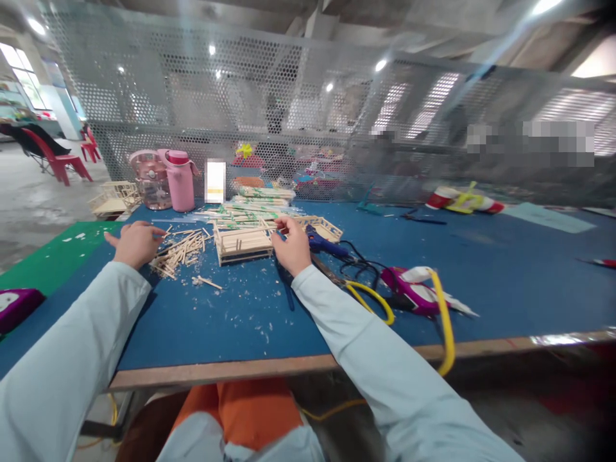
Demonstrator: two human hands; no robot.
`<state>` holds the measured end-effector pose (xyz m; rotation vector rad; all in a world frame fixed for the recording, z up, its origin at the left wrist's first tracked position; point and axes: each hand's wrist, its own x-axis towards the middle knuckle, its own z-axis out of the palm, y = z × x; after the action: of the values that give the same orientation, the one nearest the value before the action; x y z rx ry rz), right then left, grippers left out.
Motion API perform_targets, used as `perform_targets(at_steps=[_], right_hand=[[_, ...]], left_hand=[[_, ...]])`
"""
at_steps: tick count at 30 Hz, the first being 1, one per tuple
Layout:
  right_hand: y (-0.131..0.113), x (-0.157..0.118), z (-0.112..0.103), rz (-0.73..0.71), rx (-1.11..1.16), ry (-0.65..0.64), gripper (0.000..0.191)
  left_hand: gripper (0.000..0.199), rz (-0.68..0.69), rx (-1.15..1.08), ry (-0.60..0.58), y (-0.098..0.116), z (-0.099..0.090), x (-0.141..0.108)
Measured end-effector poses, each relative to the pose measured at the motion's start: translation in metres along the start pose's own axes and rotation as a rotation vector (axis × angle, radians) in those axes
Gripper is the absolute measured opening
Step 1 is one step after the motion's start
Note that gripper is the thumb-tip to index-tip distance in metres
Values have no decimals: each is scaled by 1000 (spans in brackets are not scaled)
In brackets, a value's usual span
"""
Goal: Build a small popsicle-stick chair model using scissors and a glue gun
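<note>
My left hand (137,244) is at the left edge of a loose pile of short wooden sticks (185,252). Its thumb and forefinger are pinched together, seemingly on one stick, and the little finger sticks out. Just right of the pile lies a small rectangular frame built of wooden sticks (244,245), with low rails. My right hand (293,245) is closed at the frame's right end, its thumb and fingertips against it; the fingers partly cover that corner. A second stick-built piece (323,226) lies behind the right hand.
Right of my hand are a blue glue gun (327,244), yellow-handled scissors (370,298) and a purple glue gun (414,292) with dark cords. Behind stand bundled sticks (245,212), a pink bottle (179,183) and a clear bottle (156,183), before a perforated metal screen (216,109).
</note>
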<state>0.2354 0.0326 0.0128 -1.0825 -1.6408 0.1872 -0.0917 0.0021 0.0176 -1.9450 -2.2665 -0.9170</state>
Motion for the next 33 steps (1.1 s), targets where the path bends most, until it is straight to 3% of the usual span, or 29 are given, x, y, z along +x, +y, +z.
perform_targets(at_steps=[3,8,12,20,23,27,33], right_hand=[[2,1,-1,6,7,6,25],[3,4,-4,28,-2,32,27],[2,3,-3,11,-3,27,26],[3,2,0,-7,7,32,25],[3,2,1,-17,9,24,25],[2,2,0,-16,3,5,26],[-3,2,-4,-50,-40,40,25]], left_hand=[[22,-146,152,-153,-3,-2,3],[26,-81,221,-339,11,-2,3],[27,-80,266,-350,21,1,-1],[40,-92,317,-221,31,-6,-7],[39,18,319,-307,41,-7,-11],[22,154,311,-425,51,0,-17],[24,133,241,-356,54,-4,-19]])
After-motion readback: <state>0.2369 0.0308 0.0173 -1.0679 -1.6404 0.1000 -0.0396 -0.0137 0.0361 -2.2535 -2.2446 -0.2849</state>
